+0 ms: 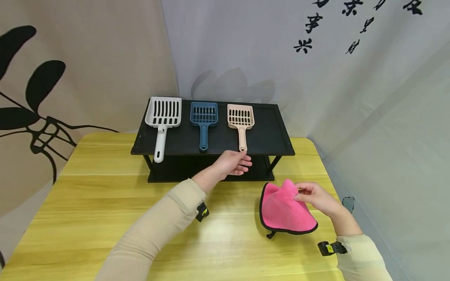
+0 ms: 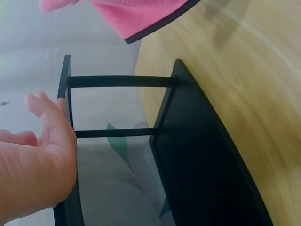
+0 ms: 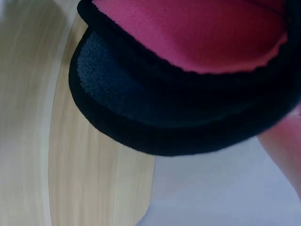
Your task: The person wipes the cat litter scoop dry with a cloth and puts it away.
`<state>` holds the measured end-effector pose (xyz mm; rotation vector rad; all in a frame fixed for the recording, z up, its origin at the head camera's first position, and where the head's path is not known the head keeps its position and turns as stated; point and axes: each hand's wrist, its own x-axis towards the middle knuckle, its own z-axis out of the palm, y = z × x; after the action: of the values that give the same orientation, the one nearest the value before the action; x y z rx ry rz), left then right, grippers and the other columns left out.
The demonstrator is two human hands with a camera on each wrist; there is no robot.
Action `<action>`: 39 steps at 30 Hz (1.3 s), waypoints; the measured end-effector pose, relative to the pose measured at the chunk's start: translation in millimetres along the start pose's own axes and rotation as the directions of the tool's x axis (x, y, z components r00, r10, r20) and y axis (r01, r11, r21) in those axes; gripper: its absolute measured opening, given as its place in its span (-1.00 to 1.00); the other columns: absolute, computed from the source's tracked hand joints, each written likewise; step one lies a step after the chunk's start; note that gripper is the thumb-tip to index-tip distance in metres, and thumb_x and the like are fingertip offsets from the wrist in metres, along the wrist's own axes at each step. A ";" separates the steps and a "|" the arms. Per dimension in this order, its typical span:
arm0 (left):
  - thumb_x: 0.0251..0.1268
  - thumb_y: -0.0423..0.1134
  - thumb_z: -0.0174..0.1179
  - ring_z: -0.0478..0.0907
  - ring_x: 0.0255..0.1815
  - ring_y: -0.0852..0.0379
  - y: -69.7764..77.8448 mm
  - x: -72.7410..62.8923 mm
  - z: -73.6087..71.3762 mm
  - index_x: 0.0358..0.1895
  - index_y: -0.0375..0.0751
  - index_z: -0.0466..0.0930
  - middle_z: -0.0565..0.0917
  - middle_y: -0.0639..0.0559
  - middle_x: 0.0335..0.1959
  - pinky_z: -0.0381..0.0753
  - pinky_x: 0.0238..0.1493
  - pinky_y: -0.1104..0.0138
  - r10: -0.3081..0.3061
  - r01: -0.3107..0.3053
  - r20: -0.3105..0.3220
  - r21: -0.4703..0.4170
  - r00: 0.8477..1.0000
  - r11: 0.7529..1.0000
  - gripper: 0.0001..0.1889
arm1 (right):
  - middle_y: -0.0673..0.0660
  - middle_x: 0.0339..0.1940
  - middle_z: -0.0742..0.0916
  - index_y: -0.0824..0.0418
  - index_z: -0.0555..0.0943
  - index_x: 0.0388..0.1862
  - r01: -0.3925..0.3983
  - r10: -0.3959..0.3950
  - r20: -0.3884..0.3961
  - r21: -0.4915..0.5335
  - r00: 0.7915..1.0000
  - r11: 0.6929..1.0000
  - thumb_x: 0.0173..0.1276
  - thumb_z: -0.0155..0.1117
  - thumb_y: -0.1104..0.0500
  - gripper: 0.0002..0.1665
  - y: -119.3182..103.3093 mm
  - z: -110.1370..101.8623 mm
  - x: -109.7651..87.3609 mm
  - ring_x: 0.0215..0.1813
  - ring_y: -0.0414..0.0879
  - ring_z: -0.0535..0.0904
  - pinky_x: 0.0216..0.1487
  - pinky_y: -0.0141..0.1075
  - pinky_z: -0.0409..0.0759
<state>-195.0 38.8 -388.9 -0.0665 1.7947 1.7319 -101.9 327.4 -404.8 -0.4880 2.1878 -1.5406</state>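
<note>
A pale pink litter scoop (image 1: 241,119) lies on the black rack's top shelf, its handle reaching the front edge. At the handle's end is my left hand (image 1: 233,162), thumb tip touching it and the other fingers loosely extended below the shelf edge. The left wrist view has this hand (image 2: 44,150) against the rack's edge, the scoop out of sight. My right hand (image 1: 318,198) pinches a bright pink cloth (image 1: 286,208) with black edging by its gathered top, so it drapes in a cone over the table. The right wrist view shows the cloth's dark grey side (image 3: 113,80).
Left of the pink scoop lie a blue litter scoop (image 1: 204,117) and a larger white one (image 1: 162,117). The black two-tier rack (image 1: 267,132) stands at the back of the wooden table (image 1: 105,203), before a printed fabric backdrop (image 1: 232,47).
</note>
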 end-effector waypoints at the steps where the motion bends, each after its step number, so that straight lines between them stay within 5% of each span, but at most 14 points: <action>1: 0.47 -0.04 -0.11 0.55 -0.54 0.30 -0.1 0.3 -0.6 0.06 -0.34 0.54 0.66 -0.17 -0.02 0.53 -0.52 0.53 -0.004 0.004 0.005 0.002 1.000 1.000 -0.56 | -0.21 -0.31 0.66 -0.16 0.63 -0.18 0.005 -0.005 0.002 0.003 1.000 1.000 0.36 0.07 0.35 -0.62 0.3 -0.1 -0.1 -0.31 -0.31 0.54 -0.28 -0.45 0.56; 8: 0.45 -0.03 -0.07 0.54 -0.56 0.29 -4.7 -4.9 -5.2 0.07 -0.30 0.54 0.67 -0.13 -0.07 0.53 -0.52 0.52 -0.043 0.039 0.063 0.061 0.997 0.997 -0.58 | -0.22 -0.27 0.67 -0.14 0.63 -0.15 0.032 -0.032 0.022 0.025 0.999 0.999 0.36 0.07 0.37 -0.61 0.8 -0.3 -0.4 -0.31 -0.33 0.55 -0.28 -0.46 0.55; 15: 0.48 -0.08 -0.12 0.51 -0.55 0.27 -17.9 -21.1 -17.9 0.05 -0.33 0.54 0.69 -0.13 -0.14 0.50 -0.51 0.51 -0.027 0.009 0.111 0.159 0.993 0.987 -0.59 | -0.26 -0.18 0.66 -0.10 0.64 -0.14 0.011 -0.011 -0.008 0.012 1.000 1.000 0.34 0.11 0.35 -0.65 -1.9 1.7 0.4 -0.22 -0.34 0.59 -0.21 -0.48 0.57; 20: 0.46 -0.06 -0.10 0.55 -0.50 0.24 -35.2 -30.2 -31.6 0.03 -0.28 0.57 0.69 -0.14 -0.11 0.53 -0.45 0.45 -0.034 0.004 0.124 0.237 0.992 0.971 -0.61 | -0.35 -0.04 0.58 0.17 0.66 -0.08 -0.033 0.032 -0.054 -0.003 0.998 0.999 0.32 0.16 0.31 -0.76 -0.6 2.9 -0.1 -0.08 -0.39 0.57 -0.14 -0.47 0.58; 24: 0.46 -0.07 -0.09 0.58 -0.46 0.22 -49.1 -35.9 -45.1 0.02 -0.27 0.58 0.69 -0.15 -0.09 0.56 -0.42 0.42 -0.028 0.003 0.096 0.257 0.995 0.966 -0.62 | -0.38 -0.04 0.54 0.32 0.63 -0.06 -0.077 0.074 -0.106 -0.023 0.992 0.997 0.31 0.18 0.29 -0.75 2.2 1.4 -1.0 -0.07 -0.42 0.56 -0.13 -0.47 0.58; 29: 0.46 -0.10 -0.10 0.59 -0.44 0.20 -62.2 -40.8 -61.3 0.02 -0.30 0.57 0.71 -0.11 -0.15 0.57 -0.41 0.42 -0.015 0.006 0.036 0.241 0.999 0.970 -0.63 | -0.36 -0.12 0.59 0.15 0.66 -0.10 -0.095 0.089 -0.157 -0.027 0.983 0.995 0.32 0.17 0.28 -0.78 10.5 -4.6 -4.4 -0.17 -0.38 0.58 -0.19 -0.45 0.58; 35: 0.47 -0.10 -0.12 0.59 -0.42 0.18 -74.9 -45.4 -79.2 0.03 -0.31 0.56 0.70 -0.12 -0.14 0.57 -0.36 0.40 -0.031 0.031 -0.002 0.239 1.000 0.971 -0.62 | -0.39 -0.03 0.53 0.15 0.66 -0.10 -0.117 0.109 -0.204 -0.028 0.973 0.993 0.32 0.20 0.23 -0.80 20.9 -10.9 -9.2 -0.03 -0.49 0.48 -0.16 -0.43 0.59; 39: 0.49 -0.11 -0.14 0.59 -0.40 0.19 -80.9 -48.1 -86.8 0.06 -0.35 0.53 0.69 -0.15 -0.11 0.56 -0.36 0.41 -0.023 0.022 0.003 0.232 1.000 0.973 -0.60 | -0.12 0.12 0.51 0.34 0.61 -0.05 -0.181 0.156 -0.255 -0.075 0.954 0.981 0.31 0.21 0.19 -0.70 17.2 -15.3 -12.9 -0.04 -0.53 0.47 -0.15 -0.40 0.59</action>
<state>-154.7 -69.7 -443.7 0.0160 1.9717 1.4939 -99.7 351.8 -414.7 -0.1352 2.4308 -1.4754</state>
